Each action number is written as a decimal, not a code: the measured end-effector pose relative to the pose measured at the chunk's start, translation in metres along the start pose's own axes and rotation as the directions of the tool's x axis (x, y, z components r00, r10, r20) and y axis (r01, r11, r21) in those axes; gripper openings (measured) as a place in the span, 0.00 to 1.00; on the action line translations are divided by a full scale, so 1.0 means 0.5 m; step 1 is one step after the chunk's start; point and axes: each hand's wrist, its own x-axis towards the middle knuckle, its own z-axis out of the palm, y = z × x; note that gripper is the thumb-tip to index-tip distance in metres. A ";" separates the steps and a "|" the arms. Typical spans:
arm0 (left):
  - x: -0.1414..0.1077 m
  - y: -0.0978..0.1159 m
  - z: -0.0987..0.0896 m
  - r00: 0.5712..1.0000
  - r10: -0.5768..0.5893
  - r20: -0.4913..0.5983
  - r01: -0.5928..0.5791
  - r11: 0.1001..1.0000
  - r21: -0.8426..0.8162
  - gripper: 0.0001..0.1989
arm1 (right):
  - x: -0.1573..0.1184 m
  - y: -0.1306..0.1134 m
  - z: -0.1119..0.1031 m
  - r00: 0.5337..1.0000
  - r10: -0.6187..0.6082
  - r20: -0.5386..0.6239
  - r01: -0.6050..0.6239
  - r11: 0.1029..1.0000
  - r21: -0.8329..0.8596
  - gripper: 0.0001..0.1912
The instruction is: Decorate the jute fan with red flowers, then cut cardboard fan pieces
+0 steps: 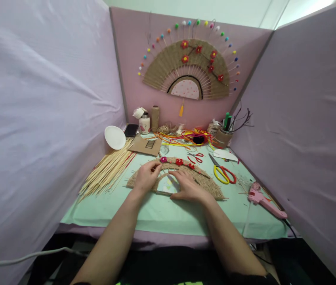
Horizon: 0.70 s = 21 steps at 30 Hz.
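Observation:
A woven twine fan lies flat on the table, with thin sticks poking out along its edge. Red and magenta flowers sit along a branch on its upper part. My left hand is at the fan's left side, thumb and fingertips pinched together just below the magenta flower; whatever is between them is too small to make out. My right hand rests with fingers spread on the fan's middle, partly covering the pale patterned half-circle at its base.
Bamboo sticks and a cardboard piece lie on the left. To the right are yellow-and-red-handled scissors, small red scissors and a pink glue gun. Coloured cords lie behind. A finished fan hangs on the back panel.

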 end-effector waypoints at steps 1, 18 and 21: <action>-0.002 0.005 -0.002 0.999 0.041 -0.014 -0.041 0.999 -0.010 0.10 | 0.000 -0.001 -0.003 1.000 -0.008 -0.011 0.008 1.000 -0.004 0.44; -0.025 0.021 -0.013 0.944 0.102 -0.315 -0.154 0.977 -0.146 0.15 | 0.030 0.022 -0.096 0.906 -0.021 -0.422 -0.088 0.967 -0.237 0.42; -0.010 0.017 0.007 0.990 -0.107 -0.088 0.075 0.950 -0.302 0.11 | 0.057 0.026 -0.076 0.848 -0.060 -0.527 -0.120 0.946 -0.301 0.43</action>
